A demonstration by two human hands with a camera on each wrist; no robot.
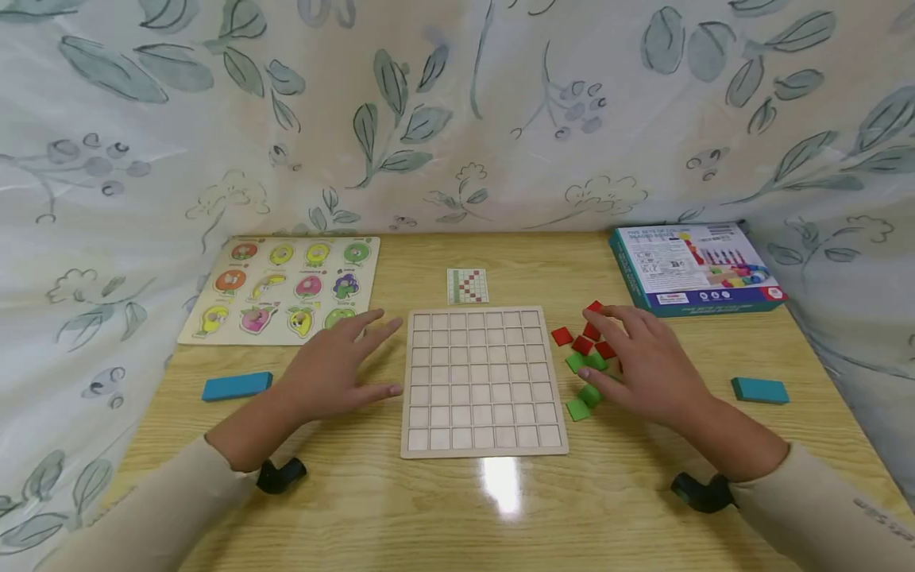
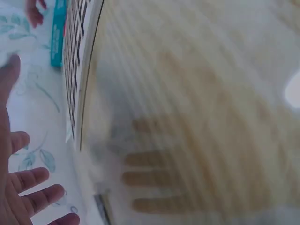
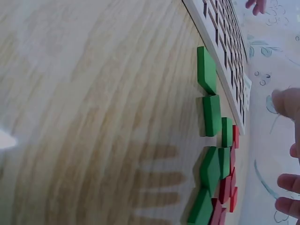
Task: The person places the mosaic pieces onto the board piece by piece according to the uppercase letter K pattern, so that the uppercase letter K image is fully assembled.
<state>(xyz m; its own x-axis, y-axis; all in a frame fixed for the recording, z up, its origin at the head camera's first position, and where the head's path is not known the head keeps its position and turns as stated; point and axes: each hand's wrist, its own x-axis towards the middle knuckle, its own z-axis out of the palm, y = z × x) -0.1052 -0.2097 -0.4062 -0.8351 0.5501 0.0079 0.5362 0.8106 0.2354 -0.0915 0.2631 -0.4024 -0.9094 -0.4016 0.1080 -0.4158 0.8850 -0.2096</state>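
Note:
A wooden grid board (image 1: 483, 383) with bare square cells lies in the middle of the table. My left hand (image 1: 336, 369) is held beside its left edge, fingers spread, holding nothing; the left wrist view shows that hand (image 2: 23, 187) above the table. On the board's right, red tiles (image 1: 561, 337) and green tiles (image 1: 577, 410) lie loosely grouped. Over them hovers my right hand (image 1: 646, 365), fingers relaxed and apart. The right wrist view has green tiles (image 3: 212, 115) near the board's edge (image 3: 211, 42), with the fingers of my right hand (image 3: 290, 154) raised above the surface.
Behind the board lies a small patterned card (image 1: 468, 286). A fruit puzzle board (image 1: 286, 290) is at the back left, a boxed bead set (image 1: 700, 270) at the back right. Blue blocks lie at far left (image 1: 237, 386) and far right (image 1: 760, 390). A patterned cloth (image 1: 457, 119) hangs behind.

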